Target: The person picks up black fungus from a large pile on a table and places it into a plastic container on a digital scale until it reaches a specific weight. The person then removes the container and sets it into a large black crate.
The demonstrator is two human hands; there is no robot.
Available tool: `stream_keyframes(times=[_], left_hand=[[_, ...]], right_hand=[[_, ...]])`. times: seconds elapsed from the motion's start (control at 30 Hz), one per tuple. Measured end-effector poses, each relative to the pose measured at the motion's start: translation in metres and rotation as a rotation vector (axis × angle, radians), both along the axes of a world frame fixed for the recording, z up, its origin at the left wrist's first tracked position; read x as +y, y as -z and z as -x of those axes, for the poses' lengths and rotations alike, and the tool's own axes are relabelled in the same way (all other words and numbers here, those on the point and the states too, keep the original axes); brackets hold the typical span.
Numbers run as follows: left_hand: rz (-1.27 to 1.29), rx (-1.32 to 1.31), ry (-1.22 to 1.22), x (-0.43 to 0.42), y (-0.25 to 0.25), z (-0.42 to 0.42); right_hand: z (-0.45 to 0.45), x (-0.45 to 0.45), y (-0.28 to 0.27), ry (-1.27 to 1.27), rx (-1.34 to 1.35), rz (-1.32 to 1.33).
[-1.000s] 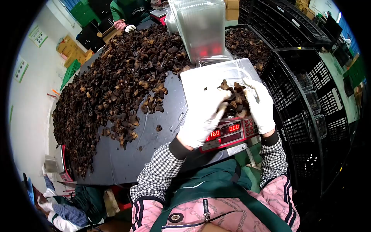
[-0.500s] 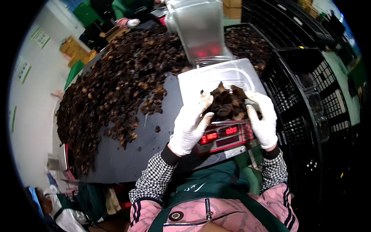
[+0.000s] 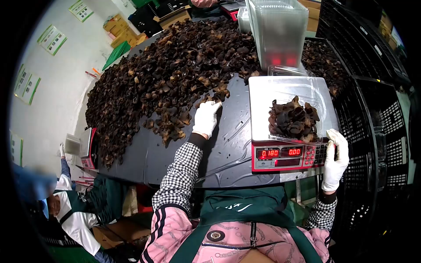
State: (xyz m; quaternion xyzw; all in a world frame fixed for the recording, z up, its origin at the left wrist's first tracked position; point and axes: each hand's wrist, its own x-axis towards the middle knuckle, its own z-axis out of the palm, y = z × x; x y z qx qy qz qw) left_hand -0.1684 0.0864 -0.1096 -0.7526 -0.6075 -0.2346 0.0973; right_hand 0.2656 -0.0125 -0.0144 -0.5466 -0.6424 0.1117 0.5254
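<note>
My left hand [image 3: 206, 119], in a white glove, reaches to the near edge of a large heap of wood ear mushrooms [image 3: 175, 65]. Its fingers are curled down on pieces there; the fingertips are partly hidden. My right hand [image 3: 336, 160], also gloved, is beside the right front corner of a scale [image 3: 259, 114]. Its fingers are bent, the thumb stands apart, and I see nothing held. On the scale's silver plate is a clear plastic tray [image 3: 280, 93] with a mound of wood ear mushrooms [image 3: 293, 119] in it. The red display [image 3: 280, 152] reads 0.180 and 0.00.
A tall stack of clear trays [image 3: 280, 35] stands behind the scale. Black crates [image 3: 377, 114] line the right side. At left are another red scale [image 3: 89, 149] and a co-worker [image 3: 79, 215]. Another person's hand [image 3: 204, 3] shows at the far edge.
Both hands have come away from the mushrooms on the scale. My left hand has moved left to the heap; my right has drawn back to the scale's front corner. The view has shifted left.
</note>
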Motion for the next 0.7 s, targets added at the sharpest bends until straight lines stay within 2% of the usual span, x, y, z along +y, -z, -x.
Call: stream_keyframes(times=[0.1,0.13,0.17,0.23,0.3,0.37,0.47,0.57,0.67,0.7], left_hand=[[0.061,0.06,0.025,0.004,0.001,0.002],[0.05,-0.003,0.022,0.009,0.0,-0.001],[-0.064,-0.108,0.02,0.007,0.002,-0.006],[-0.087,-0.465,0.096,-0.001,-0.02,-0.032],[0.008,-0.654,0.182,-0.014,-0.06,-0.067],[-0.036,-0.495,0.296,-0.028,-0.1,-0.098],[-0.068,-0.5,0.427,-0.029,-0.128,-0.133],[0.034,-0.655,0.506,-0.011,-0.126,-0.157],[0.335,-0.729,0.43,-0.006,-0.14,-0.167],[0.259,-0.7,0.436,-0.005,-0.137,-0.166]], right_hand=[[-0.002,-0.005,-0.002,0.019,-0.065,-0.017],[-0.004,-0.005,0.0,0.035,-0.079,-0.04],[-0.003,-0.007,-0.002,0.049,-0.076,-0.04],[-0.001,-0.005,-0.006,0.059,-0.095,-0.042],[0.002,0.003,-0.003,0.058,-0.096,-0.087],[0.011,0.013,-0.01,0.031,-0.168,-0.129],[0.034,0.03,-0.032,-0.054,-0.246,-0.152],[0.047,0.053,-0.035,-0.185,-0.251,-0.125],[0.045,0.072,-0.024,-0.256,-0.363,-0.172],[0.045,0.073,-0.025,-0.274,-0.347,-0.175]])
